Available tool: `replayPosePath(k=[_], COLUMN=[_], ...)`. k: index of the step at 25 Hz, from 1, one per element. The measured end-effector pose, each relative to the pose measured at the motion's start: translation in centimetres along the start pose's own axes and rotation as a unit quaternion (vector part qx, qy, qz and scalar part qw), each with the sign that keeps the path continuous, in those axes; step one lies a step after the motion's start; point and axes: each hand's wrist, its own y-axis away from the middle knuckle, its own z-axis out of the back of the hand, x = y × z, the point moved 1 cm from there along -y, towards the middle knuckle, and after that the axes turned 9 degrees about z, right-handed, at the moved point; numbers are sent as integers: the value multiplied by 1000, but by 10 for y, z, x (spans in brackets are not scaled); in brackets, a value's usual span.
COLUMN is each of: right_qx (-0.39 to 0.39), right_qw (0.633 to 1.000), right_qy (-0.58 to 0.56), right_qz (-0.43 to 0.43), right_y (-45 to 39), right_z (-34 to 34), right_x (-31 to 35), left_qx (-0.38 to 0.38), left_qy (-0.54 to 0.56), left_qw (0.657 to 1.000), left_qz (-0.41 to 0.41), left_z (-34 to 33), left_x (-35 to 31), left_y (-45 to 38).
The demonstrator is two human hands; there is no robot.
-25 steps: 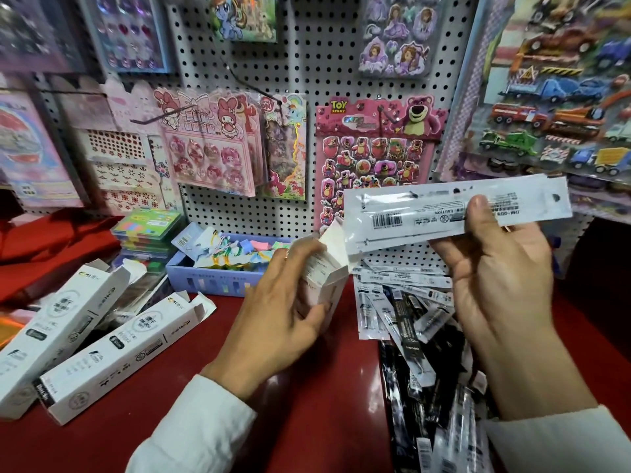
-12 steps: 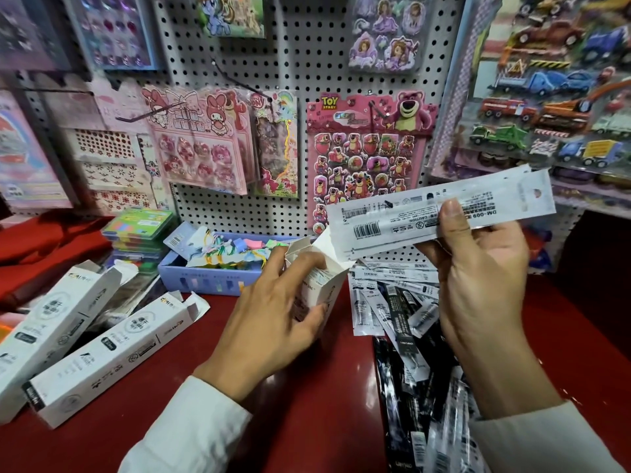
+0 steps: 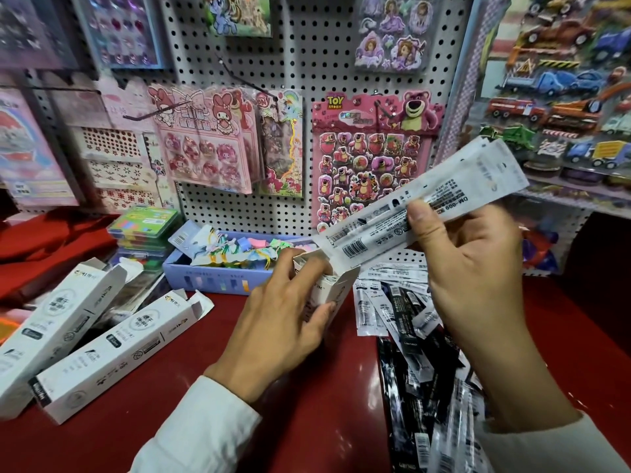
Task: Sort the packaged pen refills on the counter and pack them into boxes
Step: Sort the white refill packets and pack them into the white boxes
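Your right hand (image 3: 478,268) holds a white packaged refill (image 3: 420,213) up in front of the pegboard (image 3: 307,107), thumb pressed on its printed face and the other fingers behind it, so that grip is closed on the pack. The pack is tilted, its barcode end low and to the left, its far end high and to the right. The low end sits just above the open top of a small white box (image 3: 336,295), which your left hand (image 3: 280,322) steadies upright on the red table (image 3: 307,404); that grip is wrapped around the box, thumb on the near wall and fingers at the open flaps. Whether the pack's tip touches the box cannot be told.

Under your right wrist lies a loose pile of refill packs (image 3: 409,322), some white and some black, spreading toward the lower edge of the view. At the left, 2 long white boxes (image 3: 112,349) lie flat on the table with their end flaps open. A blue tray (image 3: 211,278) of colourful items stands against the pegboard behind your left hand.
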Motion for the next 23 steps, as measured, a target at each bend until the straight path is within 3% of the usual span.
replayPosePath(k=[6,13,18,23], right_qx=[59,79,55,78], right_qw=[992,987,984,977], right_qy=[36,33,117,140], right_qz=[102,133,118,143], right_y=[-4,-3,-9,-16], right_z=[-3,-7,-9,-8], right_x=[22,24,19,16], left_qx=[-2,-15,-25,-33], left_qy=[43,92,82,88], left_qw=[999,995,996,996], left_qz=[11,42,24,12], left_z=[-3,-5,-7,-8], left_x=[2,10,5,2], left_y=[-3,-8,-5,-4])
